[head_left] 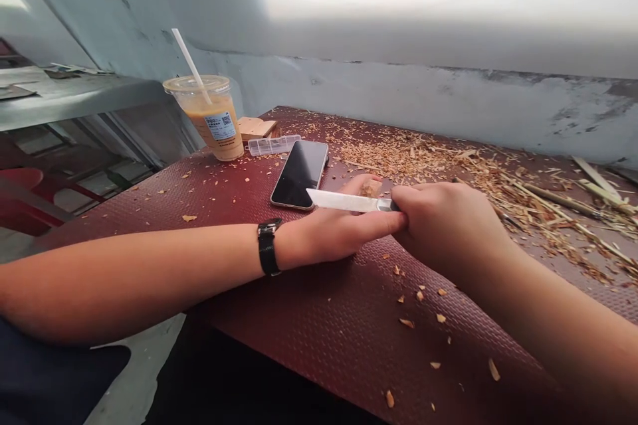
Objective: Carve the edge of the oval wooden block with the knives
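Observation:
My right hand (443, 219) is closed round the dark handle of a knife (346, 200), whose pale blade points left across my other hand. Beneath the blade, my left hand (331, 236) cups a small piece of light brown wood (371, 188), mostly hidden by the knife and fingers. The left thumb stretches right to the knife's handle end, near the right fingers. Just beyond the left hand, a smartphone (300, 174) lies face up with a dark screen.
Wood shavings (413, 156) and long thin strips (563, 212) cover the back and right of the dark red table (294, 319). A plastic cup of milky drink (214, 123) with a straw stands back left, by a clear plastic case (274, 145) and a wooden block (256, 127). A wall runs behind.

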Available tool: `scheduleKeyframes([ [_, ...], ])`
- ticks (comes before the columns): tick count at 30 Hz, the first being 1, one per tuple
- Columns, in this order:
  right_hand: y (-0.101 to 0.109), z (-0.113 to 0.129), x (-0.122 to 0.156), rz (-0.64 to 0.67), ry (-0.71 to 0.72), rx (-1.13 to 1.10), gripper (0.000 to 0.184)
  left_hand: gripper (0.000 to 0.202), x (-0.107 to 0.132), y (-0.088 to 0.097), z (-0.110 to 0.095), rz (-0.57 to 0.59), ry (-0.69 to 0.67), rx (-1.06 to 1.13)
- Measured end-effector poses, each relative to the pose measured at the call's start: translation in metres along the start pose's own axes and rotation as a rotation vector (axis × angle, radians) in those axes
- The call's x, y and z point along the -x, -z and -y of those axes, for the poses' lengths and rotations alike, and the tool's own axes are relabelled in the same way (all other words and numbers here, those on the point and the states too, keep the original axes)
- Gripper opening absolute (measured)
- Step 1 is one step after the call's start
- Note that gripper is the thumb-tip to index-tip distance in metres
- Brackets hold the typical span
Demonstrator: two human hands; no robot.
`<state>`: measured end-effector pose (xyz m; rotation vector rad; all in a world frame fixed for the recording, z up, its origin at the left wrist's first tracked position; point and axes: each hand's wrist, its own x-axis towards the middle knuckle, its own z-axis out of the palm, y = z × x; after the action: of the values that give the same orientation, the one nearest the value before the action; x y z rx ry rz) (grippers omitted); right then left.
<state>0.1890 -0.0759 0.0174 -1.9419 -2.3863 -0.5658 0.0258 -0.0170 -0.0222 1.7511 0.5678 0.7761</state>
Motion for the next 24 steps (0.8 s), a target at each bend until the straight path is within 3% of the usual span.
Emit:
scheduleKeyframes([
  [4,0.0,0.009,0.003,-0.008,-0.117,0.022,0.021,0.034,-0.002,-0.001,0.0,0.017,-0.069,-0.026],
  [10,0.005,0.019,0.006,0.052,-0.177,-0.023,0.022,0.035,0.001,-0.002,-0.002,0.103,0.031,0.186],
  [13,0.008,0.016,0.007,0.091,-0.125,-0.061,0.024,0.029,0.001,0.001,-0.007,0.167,0.046,0.255],
  [18,0.009,0.005,0.009,0.055,0.035,-0.035,0.024,0.025,0.003,0.01,-0.02,0.349,0.057,0.054],
  [24,0.003,0.006,0.007,0.048,-0.024,-0.041,0.023,0.037,0.006,0.004,-0.006,0.227,0.047,0.001],
])
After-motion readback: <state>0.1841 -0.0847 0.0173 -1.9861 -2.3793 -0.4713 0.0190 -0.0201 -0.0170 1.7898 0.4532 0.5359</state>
